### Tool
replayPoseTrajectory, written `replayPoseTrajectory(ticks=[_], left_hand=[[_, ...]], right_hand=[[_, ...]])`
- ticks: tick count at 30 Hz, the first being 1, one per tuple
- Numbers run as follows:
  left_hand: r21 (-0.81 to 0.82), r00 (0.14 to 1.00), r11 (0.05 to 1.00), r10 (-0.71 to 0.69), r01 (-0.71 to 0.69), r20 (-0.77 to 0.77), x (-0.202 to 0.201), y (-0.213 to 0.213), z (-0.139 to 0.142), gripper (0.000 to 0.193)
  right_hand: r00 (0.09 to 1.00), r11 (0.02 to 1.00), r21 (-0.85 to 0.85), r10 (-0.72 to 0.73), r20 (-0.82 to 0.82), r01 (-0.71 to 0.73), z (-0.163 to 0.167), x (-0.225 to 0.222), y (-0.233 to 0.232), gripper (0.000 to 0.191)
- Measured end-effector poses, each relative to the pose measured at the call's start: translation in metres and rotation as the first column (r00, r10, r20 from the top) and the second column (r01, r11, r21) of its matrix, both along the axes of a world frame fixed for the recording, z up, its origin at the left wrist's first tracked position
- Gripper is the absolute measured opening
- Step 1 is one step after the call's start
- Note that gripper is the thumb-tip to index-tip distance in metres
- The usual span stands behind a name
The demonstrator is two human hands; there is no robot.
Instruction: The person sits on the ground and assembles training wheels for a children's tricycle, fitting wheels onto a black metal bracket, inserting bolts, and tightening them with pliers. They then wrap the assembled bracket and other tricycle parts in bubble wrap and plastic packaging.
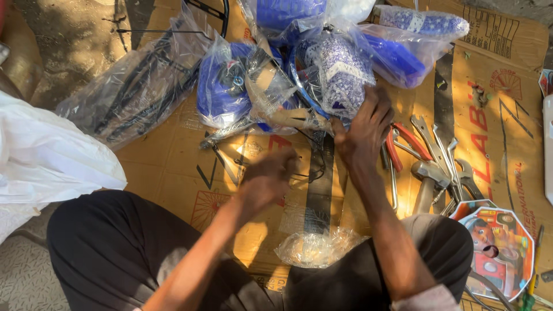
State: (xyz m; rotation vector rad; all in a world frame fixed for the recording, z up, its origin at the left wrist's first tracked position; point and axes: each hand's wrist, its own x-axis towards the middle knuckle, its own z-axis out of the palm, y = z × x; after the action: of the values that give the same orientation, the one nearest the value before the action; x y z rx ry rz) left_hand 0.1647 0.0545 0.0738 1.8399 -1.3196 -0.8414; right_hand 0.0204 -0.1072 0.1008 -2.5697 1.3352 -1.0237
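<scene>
bagged blue-and-white part (340, 75) sits at top centre of the cardboard sheet (173, 167) on the ground, still in clear plastic wrap. right hand (364, 131) is closed on its lower edge, fingers curled into the plastic, likely pinning it so the wrap can be worked. left hand (266, 179) hovers lower, above the cardboard, blurred; can't tell if it's open or gripping anything. more bagged blue parts (222, 86) lie just left, touching the first. red-handled pliers (403, 144), wrenches (443, 155) and a hammer (429, 178) lie beside the right wrist, within reach. empty crumpled plastic bag (317, 247) rests between the knees.
</scene>
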Motion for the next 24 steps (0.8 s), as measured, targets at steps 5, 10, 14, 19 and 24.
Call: replayPoseTrajectory(ticks=[5, 10, 14, 19, 24], left_hand=[[-0.143, 0.913, 0.938, 0.26, -0.316, -0.313, 0.048, -0.013, -0.01, 0.022], [0.064, 0.564, 0.874, 0.366, -0.482, -0.74, 0.046, -0.022, -0.015, 0.029], [0.061, 0.474, 0.897, 0.287, -0.437, -0.832, 0.044, -0.026, -0.011, 0.034], [0.015, 0.454, 0.936, 0.185, -0.352, -0.872, 0.036, -0.029, -0.013, 0.04], [0.048, 0.422, 0.941, 0.197, -0.336, -0.885, 0.033, -0.032, -0.019, 0.045]], right_hand=[[0.962, 0.996, 0.07, 0.075, -0.264, -0.058, -0.017, 0.009, -0.056, 0.099], [0.979, 0.998, 0.037, 0.056, -0.197, -0.049, 0.005, 0.005, -0.058, 0.062], [0.971, 0.981, 0.022, -0.189, -0.147, 0.195, 0.043, -0.016, -0.037, 0.06], [0.956, 0.937, -0.312, 0.223, 0.193, -0.155, 0.056, -0.024, -0.009, 0.047], [0.954, 0.96, -0.281, 0.071, 0.29, 0.014, 0.044, -0.016, -0.01, 0.05]])
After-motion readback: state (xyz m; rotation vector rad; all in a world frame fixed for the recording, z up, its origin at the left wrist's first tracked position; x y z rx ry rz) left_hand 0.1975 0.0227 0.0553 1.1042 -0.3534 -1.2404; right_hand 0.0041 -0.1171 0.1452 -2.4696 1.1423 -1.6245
